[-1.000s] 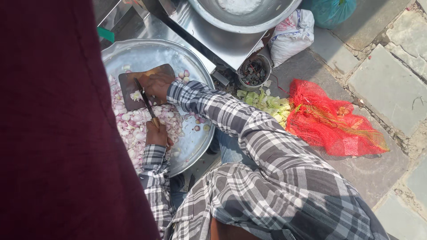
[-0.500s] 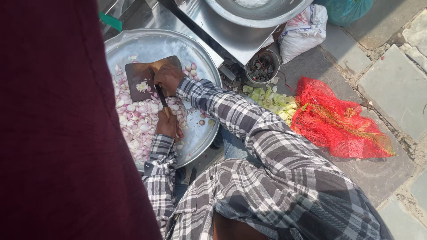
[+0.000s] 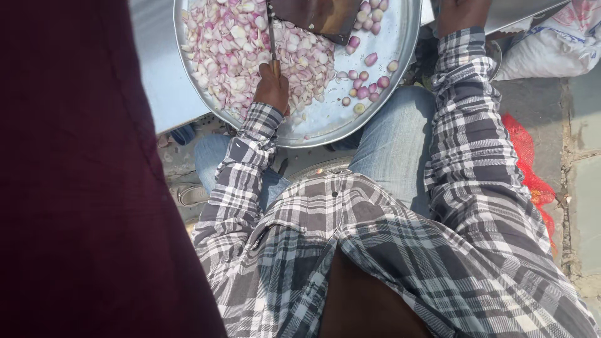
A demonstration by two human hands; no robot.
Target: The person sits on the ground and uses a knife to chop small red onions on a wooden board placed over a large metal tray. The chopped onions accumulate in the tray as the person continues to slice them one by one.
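Head view, looking straight down the checked shirt front. The left hand (image 3: 273, 87) is wrapped tight round the handle of a knife (image 3: 272, 37), whose blade points away over a heap of chopped pink onion pieces (image 3: 244, 50) in a wide steel tray (image 3: 382, 106). The right hand (image 3: 462, 14) sits at the top edge beyond the tray's rim. It is cut off by the frame, so I cannot tell whether it is closed on anything.

A dark chopping board (image 3: 319, 15) lies in the tray just beside the blade, and a scatter of whole peeled onions (image 3: 366, 78) rests near it on bare metal. It looks like a pause in the chopping — the knife is off the board and nothing is under its edge. Another cut would, I reckon, need one of those whole onions on the board and the free hand steadying it, fingers clear of the edge.

A red mesh bag (image 3: 529, 169) and a white sack (image 3: 551, 44) lie off to the right.
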